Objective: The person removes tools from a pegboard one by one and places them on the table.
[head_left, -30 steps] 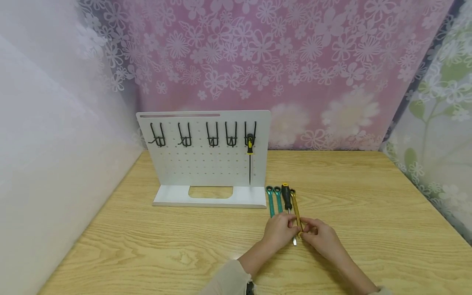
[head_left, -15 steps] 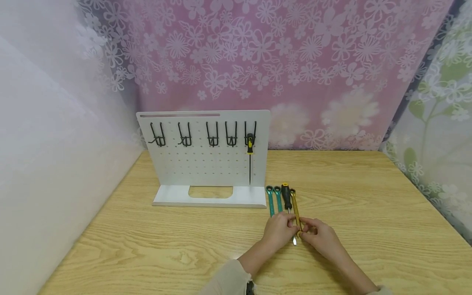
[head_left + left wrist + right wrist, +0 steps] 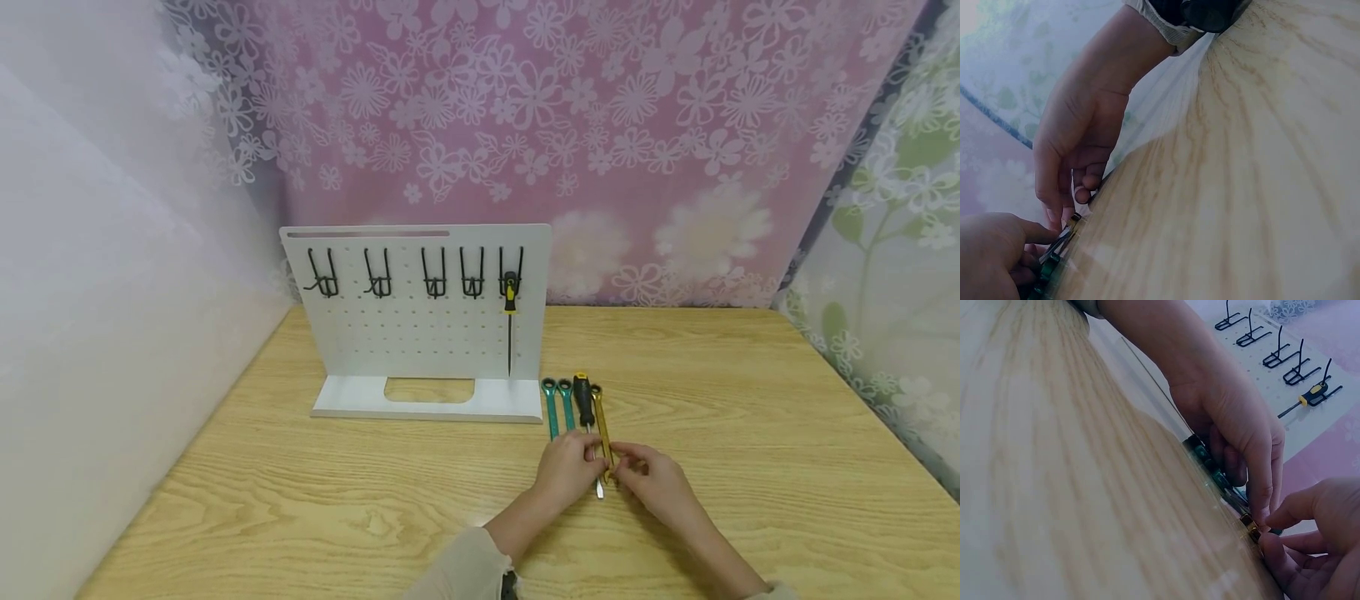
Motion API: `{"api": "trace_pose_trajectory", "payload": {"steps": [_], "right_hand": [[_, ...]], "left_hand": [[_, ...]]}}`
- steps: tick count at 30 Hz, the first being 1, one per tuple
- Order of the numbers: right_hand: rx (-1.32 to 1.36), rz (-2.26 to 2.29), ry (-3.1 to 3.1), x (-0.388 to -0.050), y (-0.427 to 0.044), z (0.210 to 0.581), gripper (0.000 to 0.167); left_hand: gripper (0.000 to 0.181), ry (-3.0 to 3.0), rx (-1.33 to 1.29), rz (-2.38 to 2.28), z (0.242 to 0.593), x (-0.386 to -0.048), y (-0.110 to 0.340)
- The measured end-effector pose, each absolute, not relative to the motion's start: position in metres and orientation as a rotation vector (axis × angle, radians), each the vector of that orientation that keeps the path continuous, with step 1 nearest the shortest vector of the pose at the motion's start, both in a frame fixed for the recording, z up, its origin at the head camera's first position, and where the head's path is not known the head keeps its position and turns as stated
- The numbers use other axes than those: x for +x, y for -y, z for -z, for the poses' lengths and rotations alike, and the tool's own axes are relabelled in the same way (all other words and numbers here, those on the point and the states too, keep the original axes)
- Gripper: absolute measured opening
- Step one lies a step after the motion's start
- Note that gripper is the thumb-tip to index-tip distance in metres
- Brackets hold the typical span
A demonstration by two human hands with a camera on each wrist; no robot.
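A gold ratcheting wrench lies lengthwise on the table, right of a black-and-yellow screwdriver. My left hand reaches over the screwdriver's shaft, its fingertips at the wrench's left side. From the right, my right hand has its index fingertip beside the wrench and its thumb near the lower end. No pinch is plain in either hand. Two green ratcheting wrenches lie to the left, their lower parts hidden by my left hand. In the right wrist view the gold wrench's end shows between both hands' fingertips.
Behind and left of the tools stands a white pegboard with several black hooks. On its rightmost hook hangs another yellow-and-black screwdriver. The wooden table ends at a pink floral curtain.
My right thumb has shifted slightly right, off the gold wrench's lower end. My left hand stays almost still, and the tools keep their places.
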State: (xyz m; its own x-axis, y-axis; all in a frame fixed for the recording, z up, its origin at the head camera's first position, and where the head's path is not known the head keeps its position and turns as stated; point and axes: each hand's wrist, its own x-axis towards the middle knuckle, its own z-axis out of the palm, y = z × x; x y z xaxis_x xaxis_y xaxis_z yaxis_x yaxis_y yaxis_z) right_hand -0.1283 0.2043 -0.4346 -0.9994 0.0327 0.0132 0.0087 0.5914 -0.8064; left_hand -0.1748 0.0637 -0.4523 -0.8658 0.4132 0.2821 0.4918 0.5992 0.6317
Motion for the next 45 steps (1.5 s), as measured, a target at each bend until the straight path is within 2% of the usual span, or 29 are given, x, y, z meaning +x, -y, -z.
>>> {"api": "trace_pose_trajectory", "payload": {"steps": [13,25,35,45], "right_hand": [[-0.137,-1.582,2.612,-0.130,-0.205,0.429,0.027],[-0.100,-1.736,2.524,-0.126,-0.200,0.412,0.029],[0.006,-1.792,2.539,-0.129,-0.199,0.396,0.030],[0.191,-1.712,2.559,-0.154,-0.187,0.374,0.028]], "left_hand": [[0.022,2.596,-0.683,1.410,0.450,-0.177,-0.064],[0.018,2.589,-0.608,1.601,0.436,-0.185,-0.055],[0.019,2.524,-0.605,1.620,0.410,-0.195,-0.039],[0.020,2.447,-0.504,1.606,0.389,-0.218,-0.005]]}}
